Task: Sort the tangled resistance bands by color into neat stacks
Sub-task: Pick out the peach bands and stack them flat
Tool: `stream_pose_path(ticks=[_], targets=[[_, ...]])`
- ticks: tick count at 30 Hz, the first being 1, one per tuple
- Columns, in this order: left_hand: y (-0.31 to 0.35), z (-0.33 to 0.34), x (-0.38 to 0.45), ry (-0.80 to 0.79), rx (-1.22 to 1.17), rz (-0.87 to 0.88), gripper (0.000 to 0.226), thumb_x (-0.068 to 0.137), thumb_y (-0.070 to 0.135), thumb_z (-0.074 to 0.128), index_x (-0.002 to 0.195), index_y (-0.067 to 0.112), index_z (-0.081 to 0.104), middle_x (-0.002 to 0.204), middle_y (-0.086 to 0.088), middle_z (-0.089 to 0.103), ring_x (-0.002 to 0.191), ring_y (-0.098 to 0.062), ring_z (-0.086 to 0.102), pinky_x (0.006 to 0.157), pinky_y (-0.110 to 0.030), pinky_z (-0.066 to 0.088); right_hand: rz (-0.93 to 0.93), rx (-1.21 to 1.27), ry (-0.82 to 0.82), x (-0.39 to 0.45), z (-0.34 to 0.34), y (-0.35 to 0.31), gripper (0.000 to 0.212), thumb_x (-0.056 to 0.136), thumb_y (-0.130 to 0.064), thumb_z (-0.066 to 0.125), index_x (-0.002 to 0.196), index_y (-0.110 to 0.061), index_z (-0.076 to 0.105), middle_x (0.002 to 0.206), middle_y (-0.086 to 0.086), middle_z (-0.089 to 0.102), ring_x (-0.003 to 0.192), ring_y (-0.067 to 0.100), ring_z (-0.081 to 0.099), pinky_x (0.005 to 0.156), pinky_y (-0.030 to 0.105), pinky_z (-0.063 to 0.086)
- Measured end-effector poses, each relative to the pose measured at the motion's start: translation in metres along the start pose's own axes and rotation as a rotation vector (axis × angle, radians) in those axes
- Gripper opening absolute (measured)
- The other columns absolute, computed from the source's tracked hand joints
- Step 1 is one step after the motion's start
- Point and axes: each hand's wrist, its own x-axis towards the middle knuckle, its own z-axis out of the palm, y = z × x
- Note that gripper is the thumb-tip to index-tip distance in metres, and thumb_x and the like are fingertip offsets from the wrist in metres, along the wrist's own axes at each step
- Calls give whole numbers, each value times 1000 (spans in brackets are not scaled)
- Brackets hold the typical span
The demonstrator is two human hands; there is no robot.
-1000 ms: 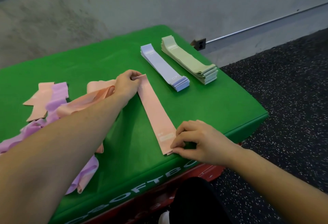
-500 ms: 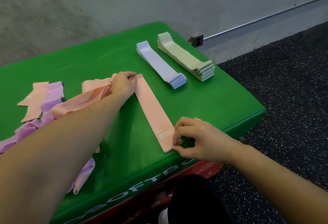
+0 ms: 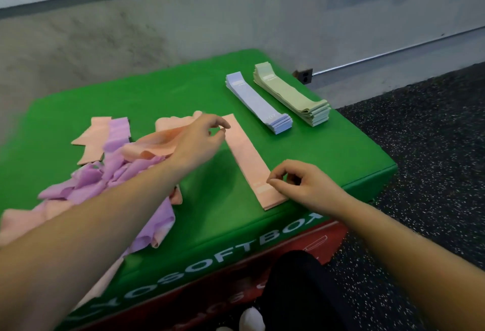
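Head view, the only 1: a peach band (image 3: 246,158) lies flat and straight on the green soft box (image 3: 328,157), starting a third stack left of the blue stack (image 3: 258,102) and green stack (image 3: 291,95). Above its far end the left hand (image 3: 199,139) hovers, fingers loosely curled, holding nothing. At its near end the right hand (image 3: 299,182) has its fingers bent, the tips at or just over the band; whether they touch I cannot tell. To the left sits the tangled pile (image 3: 112,173) of peach and purple bands. Done well, the next peach band is likely teased free gently, flattened, then squared edge to edge on this 1.
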Motion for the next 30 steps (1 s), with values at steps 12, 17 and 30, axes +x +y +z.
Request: stream_pose_path(ticks=[12,17,30], targets=[[-70,-91,-114,21,467,-25,33,99,42,51,132,38,53,140,13,52,135,-13,42,116,-39,24,-85,-104,-46,54,59,-63,20,90,-18,70,85,-37,64,80,-16,65,71,13,58,72,22,48],[-101,-91,-134,13,405,-138,38,102,54,40,134,40,56,141,11,55,130,-13,48,111,-43,36,-127,-184,-74,93,99,-92,10,92,-24,65,93,-34,67,89,-7,71,84,16,64,81,32,52],[-118,-79,-137,127,389,-51,45,97,49,35,110,27,72,125,6,66,118,-15,54,101,-37,36,-107,-436,-200,189,182,-110,33,96,-38,59,125,-23,62,116,-1,71,100,16,67,81,27,51]])
